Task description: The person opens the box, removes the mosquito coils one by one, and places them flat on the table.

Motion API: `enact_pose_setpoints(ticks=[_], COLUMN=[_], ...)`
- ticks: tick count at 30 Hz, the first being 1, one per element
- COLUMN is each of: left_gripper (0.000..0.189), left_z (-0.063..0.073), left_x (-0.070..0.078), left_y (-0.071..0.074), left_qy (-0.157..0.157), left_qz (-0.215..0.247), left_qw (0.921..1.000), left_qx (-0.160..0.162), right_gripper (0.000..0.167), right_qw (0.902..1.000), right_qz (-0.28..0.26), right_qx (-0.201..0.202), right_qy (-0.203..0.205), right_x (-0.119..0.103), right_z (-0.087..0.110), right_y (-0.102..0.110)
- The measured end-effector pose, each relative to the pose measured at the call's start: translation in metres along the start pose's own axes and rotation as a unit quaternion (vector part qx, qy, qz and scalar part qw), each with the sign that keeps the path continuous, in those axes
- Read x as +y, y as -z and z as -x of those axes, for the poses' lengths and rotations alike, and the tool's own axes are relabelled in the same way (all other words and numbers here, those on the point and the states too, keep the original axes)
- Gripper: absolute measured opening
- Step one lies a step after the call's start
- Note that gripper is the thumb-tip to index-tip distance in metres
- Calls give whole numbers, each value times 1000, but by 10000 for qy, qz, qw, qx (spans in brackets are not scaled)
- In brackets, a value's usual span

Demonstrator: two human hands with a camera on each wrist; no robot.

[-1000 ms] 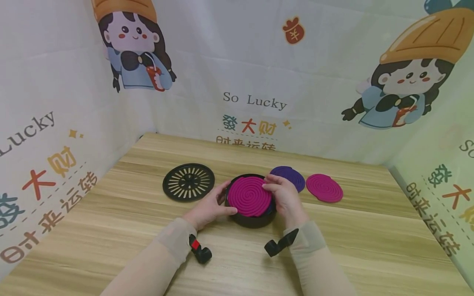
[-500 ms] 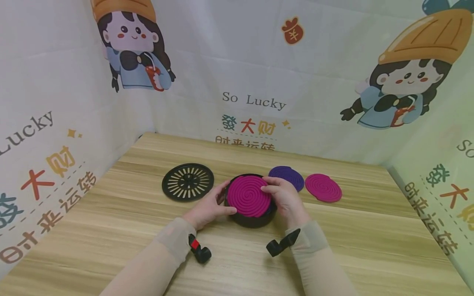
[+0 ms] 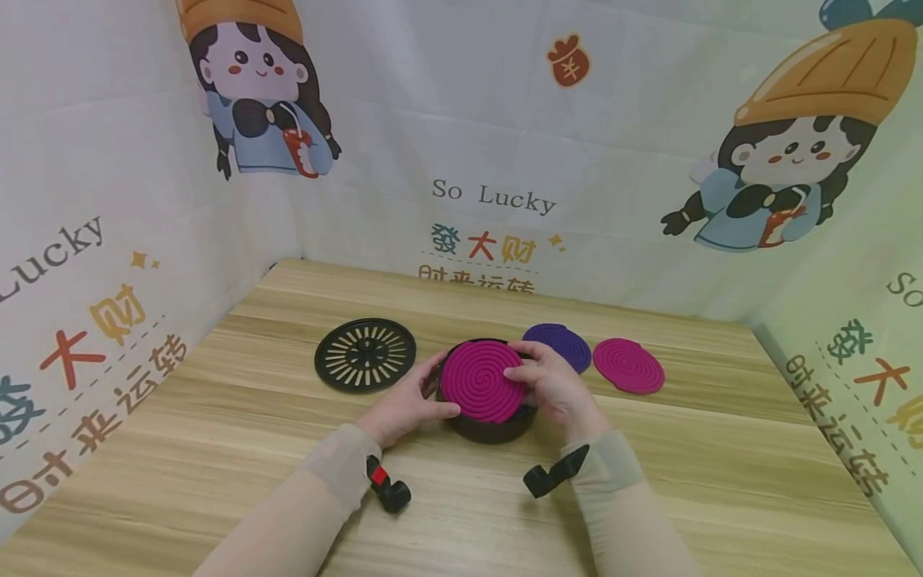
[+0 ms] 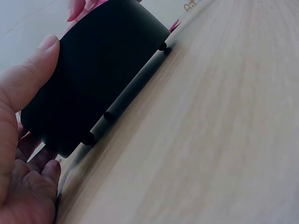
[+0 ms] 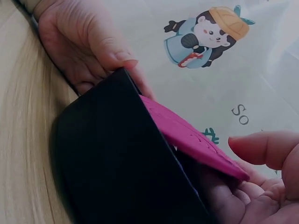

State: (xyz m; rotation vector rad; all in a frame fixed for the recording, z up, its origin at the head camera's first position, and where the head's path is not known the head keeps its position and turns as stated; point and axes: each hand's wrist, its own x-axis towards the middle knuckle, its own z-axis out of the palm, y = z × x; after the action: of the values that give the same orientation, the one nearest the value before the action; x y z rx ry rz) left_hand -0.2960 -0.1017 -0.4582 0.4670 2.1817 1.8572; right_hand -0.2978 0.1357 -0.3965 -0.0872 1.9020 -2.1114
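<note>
A magenta mosquito coil (image 3: 481, 380) lies tilted over the mouth of a round black mosquito coil holder (image 3: 490, 431), its right side raised above the rim. My left hand (image 3: 404, 405) grips the holder's left side, thumb at the front. In the left wrist view, the holder's dark wall (image 4: 98, 70) and small feet show against the table. My right hand (image 3: 555, 389) holds the coil's raised edge. Seen from the right wrist, its fingers (image 5: 229, 198) reach under the coil (image 5: 196, 137), inside the holder, with the thumb above. Whatever lies deeper in the holder is hidden.
Left of the holder, a black slotted round lid (image 3: 366, 355) lies on the wooden table (image 3: 692, 481). To the right are a purple coil (image 3: 558, 346), partly behind my right hand, and another magenta coil (image 3: 629, 365). A printed cloth (image 3: 613, 160) surrounds the table.
My right thumb and fingers have shifted slightly left over the magenta coil, and its right edge stands a little further from the rim. My left hand stays on the holder.
</note>
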Motion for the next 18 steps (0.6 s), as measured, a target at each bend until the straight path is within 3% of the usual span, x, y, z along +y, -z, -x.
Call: enact_pose_setpoints(ticks=[18], left_gripper=[97], left_z=[-1], left_x=[0], left_y=[0], left_qy=[138], left_qz=[-38], left_qw=[9999], left_qx=[8], right_gripper=[62], right_qw=[9996], right_qz=[269], right_qx=[-60], right_qy=[45], right_x=[5], right_z=[0], right_y=[-1])
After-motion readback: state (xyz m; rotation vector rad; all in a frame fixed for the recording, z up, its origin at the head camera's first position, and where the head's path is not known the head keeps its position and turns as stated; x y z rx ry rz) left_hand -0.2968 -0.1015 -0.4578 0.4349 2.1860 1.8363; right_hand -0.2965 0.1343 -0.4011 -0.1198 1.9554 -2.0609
